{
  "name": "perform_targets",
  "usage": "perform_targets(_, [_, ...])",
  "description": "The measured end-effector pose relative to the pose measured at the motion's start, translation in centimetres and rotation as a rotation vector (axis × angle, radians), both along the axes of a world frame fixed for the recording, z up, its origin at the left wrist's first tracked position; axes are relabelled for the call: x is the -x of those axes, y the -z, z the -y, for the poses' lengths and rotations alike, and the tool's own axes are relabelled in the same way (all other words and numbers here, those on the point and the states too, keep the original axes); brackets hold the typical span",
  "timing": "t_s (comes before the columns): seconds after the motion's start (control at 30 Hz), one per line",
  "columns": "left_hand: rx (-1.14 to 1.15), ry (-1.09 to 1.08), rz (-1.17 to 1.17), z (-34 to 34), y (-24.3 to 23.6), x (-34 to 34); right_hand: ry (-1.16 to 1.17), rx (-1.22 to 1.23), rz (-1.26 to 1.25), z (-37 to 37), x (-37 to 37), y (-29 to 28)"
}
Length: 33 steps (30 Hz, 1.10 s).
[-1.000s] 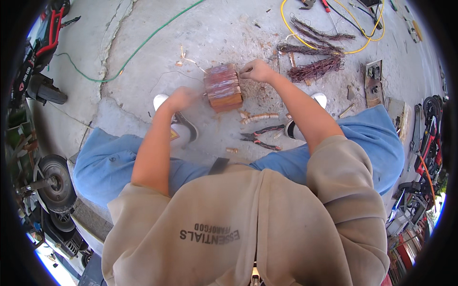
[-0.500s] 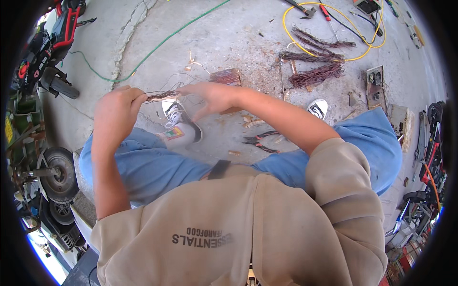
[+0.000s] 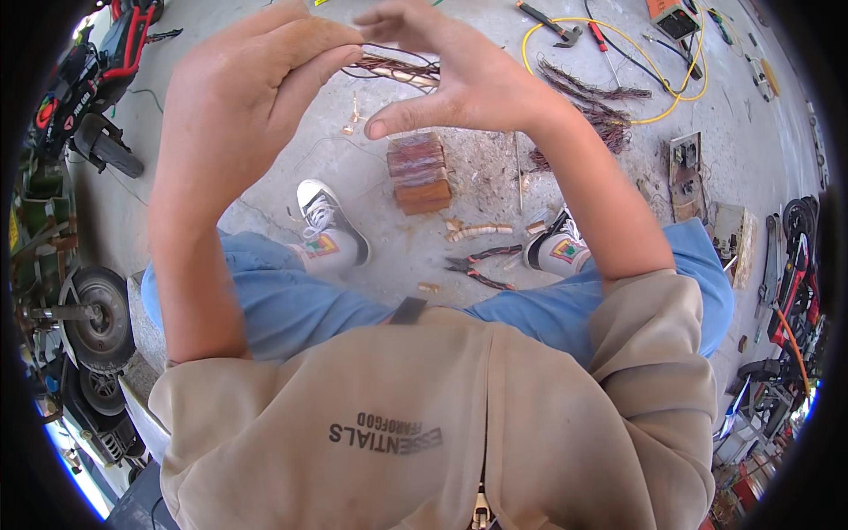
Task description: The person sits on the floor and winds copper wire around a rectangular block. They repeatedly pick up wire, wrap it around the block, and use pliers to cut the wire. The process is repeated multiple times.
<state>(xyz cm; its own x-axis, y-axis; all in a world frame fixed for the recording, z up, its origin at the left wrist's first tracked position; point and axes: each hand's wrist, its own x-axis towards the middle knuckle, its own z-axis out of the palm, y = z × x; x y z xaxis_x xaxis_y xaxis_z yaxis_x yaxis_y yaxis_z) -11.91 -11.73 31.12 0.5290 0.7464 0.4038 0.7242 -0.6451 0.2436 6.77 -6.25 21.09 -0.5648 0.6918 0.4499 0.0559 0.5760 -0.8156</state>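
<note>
Raised at the upper left, my left hand (image 3: 238, 97) is closed with thumb and fingertips pinched on a bundle of thin dark copper-coloured wires (image 3: 397, 69). The bundle stretches to the right, toward my right hand (image 3: 468, 84). That hand is spread, its thumb held well away from the fingers, with the wires' far end beside its palm; whether they touch is hidden. Below the hands, a reddish-brown block (image 3: 418, 172) rests on the concrete between my shoes. Pliers (image 3: 484, 267) with black and red handles lie open near my right shoe.
More wire bundles (image 3: 609, 115) lie at the right. Beyond them are a hammer (image 3: 552, 26), a red-handled screwdriver (image 3: 601, 44), a looped yellow cable (image 3: 658, 119) and an orange-topped box (image 3: 673, 19). Metal casings (image 3: 685, 175) stand near my right knee; wheels (image 3: 99, 318) stand at left.
Both hands have risen and moved away from my body, the left one shifting right with the wires. The block now shows fully. My right foot has moved inward, beside the pliers.
</note>
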Motion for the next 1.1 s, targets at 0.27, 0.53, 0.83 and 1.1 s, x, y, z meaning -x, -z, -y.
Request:
perform_targets(0.27, [0.356, -0.054, 0.226, -2.6, 14.2, -1.8, -0.05, 0.12, 0.937, -2.0, -7.3, 4.9])
perform_targets(0.53, [0.545, -0.215, 0.369, -0.3, 23.9, -4.6, -0.229, -0.018, 1.633, -1.9, -17.6, 13.8])
perform_targets(0.83, [1.314, -1.085, 1.254, 1.0, 38.9, 1.9, -0.17, 0.219, 1.407, -0.5, -15.3, 24.3])
perform_targets(1.1, [1.605, -0.764, 1.244, 2.7, 41.4, 0.8, -0.241, 0.311, 1.167, 0.1, -6.4, 29.0])
